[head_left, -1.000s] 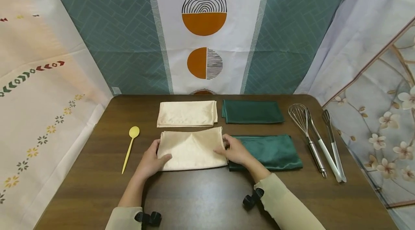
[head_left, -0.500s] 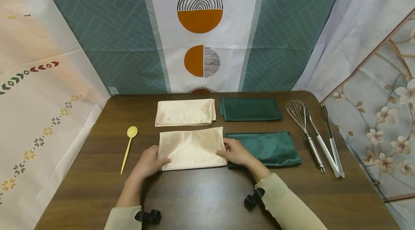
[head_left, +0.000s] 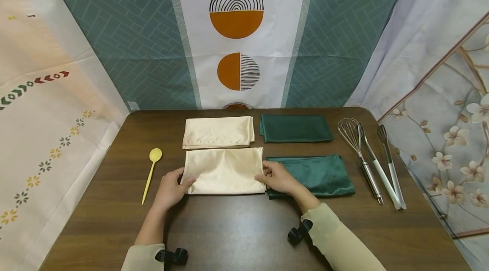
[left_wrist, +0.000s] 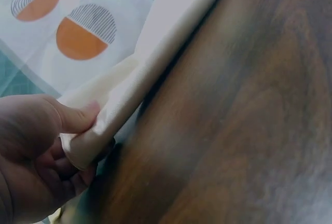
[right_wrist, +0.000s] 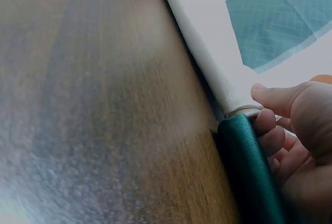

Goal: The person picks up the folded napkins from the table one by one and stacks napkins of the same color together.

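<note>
A folded cream satin cloth (head_left: 224,172) lies between my two hands in the head view, its front edge toward me. My left hand (head_left: 170,188) pinches its left end, thumb on top and fingers underneath; the left wrist view shows that end of the cream cloth (left_wrist: 116,99) bent up at the thumb. At the right end my right hand (head_left: 280,177) pinches the cloth the same way. Beside those right fingers, a folded green satin cloth (right_wrist: 246,156) sits right against the cream one in the right wrist view.
Behind the held cloth are a second folded cream cloth (head_left: 218,132) and a dark green one (head_left: 296,128). A yellow spoon (head_left: 151,173) lies at left. At right lie a whisk (head_left: 361,156) and two white-handled utensils (head_left: 386,182). Curtains hang behind the wooden table (head_left: 229,232).
The cream cloth's near edge has shifted away from me, closer to the cream cloth behind. My left hand has moved slightly forward and left with it; the right hand has hardly moved.
</note>
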`<act>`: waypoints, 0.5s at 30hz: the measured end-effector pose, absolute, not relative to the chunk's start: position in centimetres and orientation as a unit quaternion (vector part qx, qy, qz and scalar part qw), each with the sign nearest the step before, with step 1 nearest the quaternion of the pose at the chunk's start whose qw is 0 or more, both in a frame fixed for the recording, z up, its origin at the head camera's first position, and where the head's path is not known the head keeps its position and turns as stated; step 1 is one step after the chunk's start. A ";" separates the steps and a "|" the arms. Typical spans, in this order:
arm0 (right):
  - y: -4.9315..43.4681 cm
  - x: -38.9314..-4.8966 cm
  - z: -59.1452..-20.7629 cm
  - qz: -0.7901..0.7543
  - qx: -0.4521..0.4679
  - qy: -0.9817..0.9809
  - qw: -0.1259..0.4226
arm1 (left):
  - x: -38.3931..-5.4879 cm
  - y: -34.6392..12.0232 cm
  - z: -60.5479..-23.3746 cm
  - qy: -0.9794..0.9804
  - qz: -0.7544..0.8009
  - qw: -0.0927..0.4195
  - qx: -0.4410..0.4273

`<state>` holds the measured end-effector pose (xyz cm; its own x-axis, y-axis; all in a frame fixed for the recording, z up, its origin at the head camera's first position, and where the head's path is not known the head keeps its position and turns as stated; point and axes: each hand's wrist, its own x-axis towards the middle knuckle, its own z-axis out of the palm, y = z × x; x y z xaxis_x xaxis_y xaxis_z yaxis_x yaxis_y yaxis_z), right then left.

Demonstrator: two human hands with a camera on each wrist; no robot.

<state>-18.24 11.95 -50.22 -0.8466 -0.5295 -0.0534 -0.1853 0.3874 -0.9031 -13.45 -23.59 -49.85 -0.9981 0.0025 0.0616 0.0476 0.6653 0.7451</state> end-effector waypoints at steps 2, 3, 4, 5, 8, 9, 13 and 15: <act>11.9 -18.3 -50.2 -0.523 -0.211 0.808 0.172 | -13.5 -23.5 -49.9 -0.901 -0.433 0.025 -0.007; 11.9 -18.3 -50.1 -0.530 -0.207 0.804 0.173 | -13.5 -23.5 -49.9 -0.893 -0.449 0.023 -0.002; 11.9 -18.4 -50.1 -0.535 -0.202 0.802 0.172 | -13.6 -23.5 -49.9 -0.885 -0.465 0.021 0.006; 11.9 -18.5 -50.0 -0.542 -0.199 0.798 0.170 | -13.7 -23.4 -49.9 -0.876 -0.481 0.017 0.012; 11.9 -18.9 -49.6 -0.556 -0.193 0.793 0.158 | -14.0 -23.3 -49.6 -0.854 -0.519 0.014 0.031; 11.9 -19.0 -49.4 -0.558 -0.192 0.793 0.153 | -14.2 -23.3 -49.6 -0.850 -0.525 0.015 0.034; 11.6 -19.7 -49.0 -0.568 -0.188 0.790 0.134 | -14.8 -23.1 -49.4 -0.839 -0.543 0.023 0.039; 11.5 -20.2 -48.8 -0.572 -0.185 0.789 0.126 | -15.2 -23.1 -49.4 -0.833 -0.551 0.026 0.039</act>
<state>-20.16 11.50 -48.81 -0.9000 -0.4358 0.0131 -0.1484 0.2780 -0.9490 -15.19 -23.08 -49.44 -0.9956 -0.0940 -0.0007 -0.0374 0.3900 0.9201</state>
